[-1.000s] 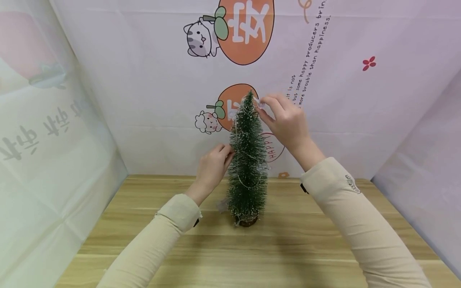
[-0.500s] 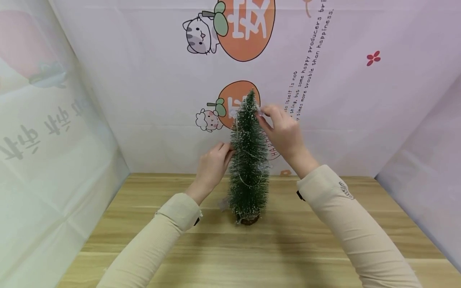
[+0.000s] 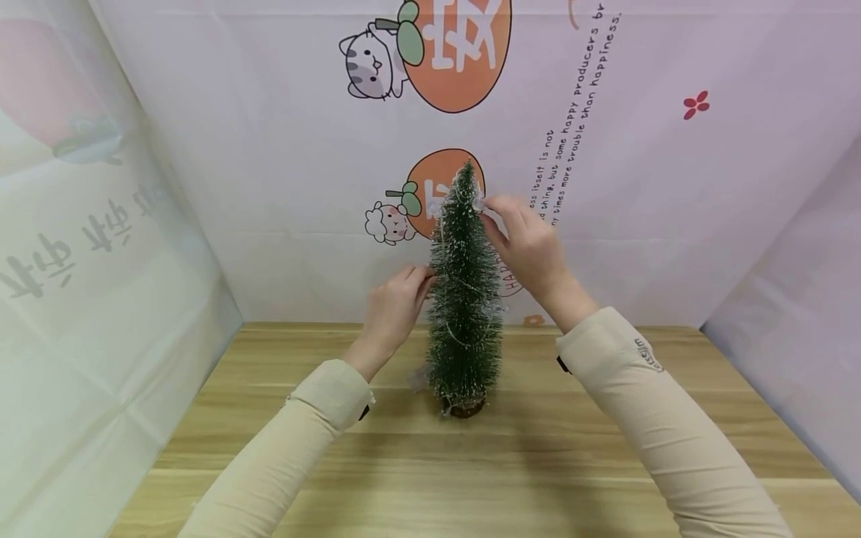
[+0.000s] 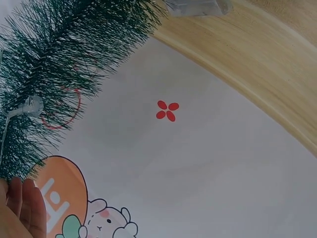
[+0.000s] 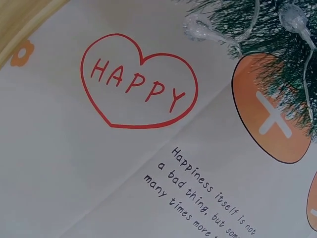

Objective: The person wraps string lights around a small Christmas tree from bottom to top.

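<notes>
A small green artificial Christmas tree [image 3: 464,299] with frosted tips stands upright on a round brown base. String lights [image 5: 295,19] with clear bulbs and thin pale wire wind around it. My right hand [image 3: 528,243] is at the right side of the treetop, pinching a clear bulb of the string between thumb and fingers. On the opposite side, about mid-height, my left hand [image 3: 393,308] grips the tree's bristles, its fingertips partly hidden by them. In the left wrist view those fingers [image 4: 30,206] show at the lower left, against the green needles. The right wrist view leaves out the right hand.
A translucent plastic piece [image 4: 198,6] lies on the wooden table [image 3: 417,471], behind the tree's base at its left. Just behind the table hangs a white printed backdrop [image 3: 296,172], with more white sheets along both sides.
My right hand has come slightly down and inward, bringing the pinched bulb against the treetop's right side. The left hand stays almost still at the tree's left side.
</notes>
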Action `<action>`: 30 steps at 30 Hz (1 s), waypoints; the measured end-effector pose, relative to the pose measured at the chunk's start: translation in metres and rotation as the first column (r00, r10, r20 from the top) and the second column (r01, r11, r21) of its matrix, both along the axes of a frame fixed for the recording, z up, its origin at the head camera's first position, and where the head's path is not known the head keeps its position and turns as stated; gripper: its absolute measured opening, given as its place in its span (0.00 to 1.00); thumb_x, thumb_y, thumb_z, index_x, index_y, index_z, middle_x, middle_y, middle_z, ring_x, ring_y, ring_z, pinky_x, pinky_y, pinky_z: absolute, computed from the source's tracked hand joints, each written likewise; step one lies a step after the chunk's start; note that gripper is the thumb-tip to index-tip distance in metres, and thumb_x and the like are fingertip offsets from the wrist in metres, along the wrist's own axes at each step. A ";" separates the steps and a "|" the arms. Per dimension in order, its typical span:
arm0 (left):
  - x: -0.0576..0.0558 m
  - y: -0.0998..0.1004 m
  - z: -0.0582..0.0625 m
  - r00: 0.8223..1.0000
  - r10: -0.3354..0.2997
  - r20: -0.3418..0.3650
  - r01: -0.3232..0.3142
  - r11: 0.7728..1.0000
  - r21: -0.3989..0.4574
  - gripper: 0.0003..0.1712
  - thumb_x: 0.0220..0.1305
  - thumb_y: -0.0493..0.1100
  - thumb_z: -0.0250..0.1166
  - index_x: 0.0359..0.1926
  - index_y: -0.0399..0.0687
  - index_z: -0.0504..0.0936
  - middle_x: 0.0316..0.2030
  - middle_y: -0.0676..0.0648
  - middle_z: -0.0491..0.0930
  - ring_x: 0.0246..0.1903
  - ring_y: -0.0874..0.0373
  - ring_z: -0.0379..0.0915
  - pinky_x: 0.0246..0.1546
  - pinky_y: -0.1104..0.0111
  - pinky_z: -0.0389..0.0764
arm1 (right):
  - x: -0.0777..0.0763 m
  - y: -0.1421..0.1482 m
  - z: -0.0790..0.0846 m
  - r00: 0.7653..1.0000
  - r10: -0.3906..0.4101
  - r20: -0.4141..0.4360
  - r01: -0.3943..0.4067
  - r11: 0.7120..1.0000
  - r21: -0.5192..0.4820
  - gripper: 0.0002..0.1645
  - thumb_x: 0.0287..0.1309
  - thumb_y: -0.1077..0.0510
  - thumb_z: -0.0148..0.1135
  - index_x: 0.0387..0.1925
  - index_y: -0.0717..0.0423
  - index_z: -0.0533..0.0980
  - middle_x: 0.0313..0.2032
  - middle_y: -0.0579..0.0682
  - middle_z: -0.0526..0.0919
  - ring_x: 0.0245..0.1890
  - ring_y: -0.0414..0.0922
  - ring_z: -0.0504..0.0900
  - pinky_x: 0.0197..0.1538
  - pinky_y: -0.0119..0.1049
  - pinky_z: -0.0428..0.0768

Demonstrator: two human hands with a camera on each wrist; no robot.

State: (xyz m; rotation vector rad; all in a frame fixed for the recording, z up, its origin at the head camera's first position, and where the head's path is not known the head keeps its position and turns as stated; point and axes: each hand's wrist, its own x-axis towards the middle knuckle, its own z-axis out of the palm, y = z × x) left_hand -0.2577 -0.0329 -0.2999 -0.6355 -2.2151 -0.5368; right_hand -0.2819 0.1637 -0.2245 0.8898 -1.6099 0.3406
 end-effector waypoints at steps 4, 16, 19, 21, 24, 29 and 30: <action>-0.001 0.000 -0.001 1.000 0.013 -0.018 -0.013 1.000 -0.006 0.08 0.67 0.43 0.59 0.39 0.44 0.82 0.30 0.49 0.84 0.24 0.55 0.81 0.22 0.67 0.81 | 0.000 0.002 -0.003 1.000 -0.006 0.002 0.006 1.000 0.012 0.13 0.57 0.68 0.61 0.45 0.67 0.72 0.38 0.61 0.83 0.36 0.55 0.84 0.38 0.41 0.85; 0.000 -0.002 0.001 1.000 0.023 -0.012 -0.023 1.000 -0.020 0.10 0.69 0.46 0.56 0.39 0.46 0.82 0.31 0.49 0.84 0.25 0.55 0.82 0.22 0.66 0.81 | -0.002 0.003 -0.003 0.999 0.022 -0.028 -0.022 1.000 -0.017 0.12 0.57 0.70 0.57 0.44 0.65 0.73 0.36 0.60 0.82 0.29 0.54 0.82 0.27 0.41 0.81; 0.000 -0.002 0.001 1.000 0.026 -0.005 -0.026 0.999 -0.022 0.11 0.70 0.46 0.56 0.39 0.46 0.82 0.31 0.49 0.84 0.26 0.55 0.82 0.22 0.66 0.81 | -0.002 0.003 -0.004 0.999 0.024 -0.028 -0.024 0.999 -0.022 0.12 0.57 0.70 0.56 0.45 0.65 0.73 0.36 0.60 0.82 0.27 0.54 0.81 0.25 0.41 0.80; 0.000 -0.002 0.002 1.000 0.029 0.007 -0.028 0.999 -0.021 0.12 0.70 0.47 0.55 0.39 0.46 0.82 0.32 0.49 0.84 0.26 0.55 0.82 0.23 0.66 0.82 | -0.002 0.005 -0.005 0.999 0.023 -0.029 -0.024 0.999 -0.025 0.13 0.56 0.70 0.55 0.45 0.65 0.72 0.36 0.60 0.82 0.25 0.53 0.79 0.24 0.41 0.78; -0.001 -0.002 0.002 0.999 0.033 0.032 -0.033 0.999 -0.014 0.12 0.70 0.47 0.55 0.40 0.46 0.82 0.33 0.48 0.85 0.28 0.55 0.83 0.25 0.66 0.82 | -0.003 0.007 -0.006 0.999 0.013 -0.034 -0.014 1.000 -0.027 0.14 0.56 0.70 0.54 0.46 0.65 0.72 0.35 0.61 0.82 0.21 0.52 0.77 0.22 0.40 0.75; -0.002 -0.004 0.001 0.997 0.039 0.065 -0.040 0.999 0.012 0.13 0.71 0.46 0.54 0.40 0.45 0.82 0.34 0.48 0.85 0.29 0.54 0.83 0.25 0.65 0.83 | -0.002 0.012 -0.009 0.999 -0.006 -0.033 0.005 0.999 -0.039 0.14 0.56 0.69 0.52 0.45 0.64 0.72 0.35 0.61 0.82 0.21 0.53 0.77 0.22 0.41 0.76; -0.003 -0.005 0.001 0.997 0.040 0.067 -0.041 0.999 0.016 0.13 0.71 0.45 0.53 0.40 0.45 0.82 0.34 0.48 0.85 0.28 0.54 0.83 0.25 0.65 0.83 | -0.002 0.013 -0.009 0.999 -0.013 -0.032 0.011 0.999 -0.045 0.14 0.56 0.69 0.52 0.45 0.64 0.72 0.35 0.61 0.82 0.23 0.54 0.78 0.23 0.42 0.77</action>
